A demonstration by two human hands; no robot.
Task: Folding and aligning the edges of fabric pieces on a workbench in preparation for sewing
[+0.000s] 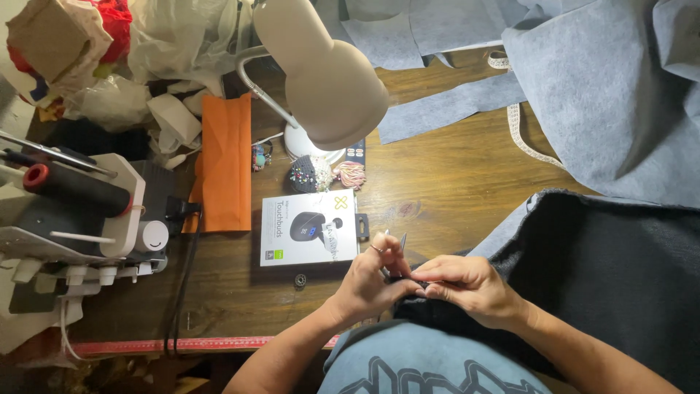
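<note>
Black fabric is pinched at its edge between the fingers of the right hand, closed upon it. Small scissors are held closed in the left hand, just left of this edge, blades pointing away. Behind the scissors a white box is seen on the wooden table. Farther from the scissors a beige lamp and grey felt are found.
</note>
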